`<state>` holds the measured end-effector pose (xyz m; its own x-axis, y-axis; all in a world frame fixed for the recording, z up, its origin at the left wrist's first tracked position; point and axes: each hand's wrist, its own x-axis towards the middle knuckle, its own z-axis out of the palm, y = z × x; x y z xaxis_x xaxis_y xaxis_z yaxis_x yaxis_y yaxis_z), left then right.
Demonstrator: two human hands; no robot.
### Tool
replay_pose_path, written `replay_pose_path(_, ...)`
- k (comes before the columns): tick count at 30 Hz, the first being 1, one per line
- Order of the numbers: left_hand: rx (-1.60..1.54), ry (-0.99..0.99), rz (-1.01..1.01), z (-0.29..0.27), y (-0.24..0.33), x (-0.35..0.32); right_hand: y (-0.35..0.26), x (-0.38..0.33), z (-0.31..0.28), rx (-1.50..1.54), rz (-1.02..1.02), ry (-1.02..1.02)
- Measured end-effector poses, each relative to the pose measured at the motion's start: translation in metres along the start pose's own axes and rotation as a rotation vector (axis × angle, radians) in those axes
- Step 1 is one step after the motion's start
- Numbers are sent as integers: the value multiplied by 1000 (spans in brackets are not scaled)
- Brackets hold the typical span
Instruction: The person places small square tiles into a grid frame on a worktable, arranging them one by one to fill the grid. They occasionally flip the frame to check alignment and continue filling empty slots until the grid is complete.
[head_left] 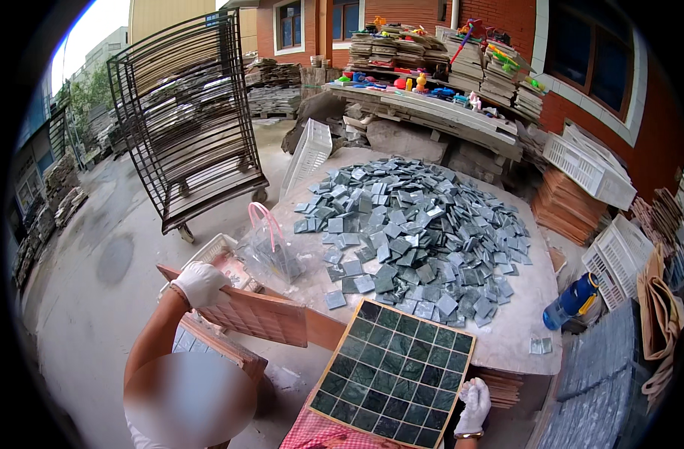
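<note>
My left hand [202,284], in a white glove, is closed over the top edge of a reddish-brown gridded tray [256,314], which stands tilted on its side. In front of me a square framed tray of dark green tiles [394,374] lies slanted, its cells filled in rows. Close by its right edge is my right hand [473,404], also gloved, with fingers curled together; what they hold, if anything, is hidden. Beyond the framed tray, a large heap of loose grey-green square tiles [424,239] covers much of the pale tabletop [533,299].
A clear plastic bag [271,251] with pink handles sits at the table's left. A blue bottle [570,301] and white crates [619,258] are at right. Stacked brown trays [499,388] lie below the table edge. A black metal rack [196,120] stands far left.
</note>
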<state>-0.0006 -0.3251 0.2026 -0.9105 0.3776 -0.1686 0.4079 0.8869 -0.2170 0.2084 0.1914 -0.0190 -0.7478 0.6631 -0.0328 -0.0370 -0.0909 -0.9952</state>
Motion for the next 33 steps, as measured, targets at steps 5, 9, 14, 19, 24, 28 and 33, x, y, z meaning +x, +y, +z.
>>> replay_pose_path(5,-72,508,132,-121,30,-72,-38,-33,72,447,329,-501)
replay_pose_path(9,-2,809,286,-140,92,-88,-68,-46,109,1087,840,-1177)
replay_pose_path(14,314,900,630,-98,185,-116,-115,-66,117,1064,675,-922)
replay_pose_path(19,-234,539,854,-36,216,-92,-78,-47,38,778,432,-727)
replay_pose_path(24,-1259,258,-32,159,165,-48,-28,-45,-33,623,413,-686)
replay_pose_path(28,-1690,-77,-164,172,233,-43,-2,-38,-45,477,505,-680)
replay_pose_path(33,-1603,15,-162,194,231,-30,0,-20,-36,-383,395,-587)
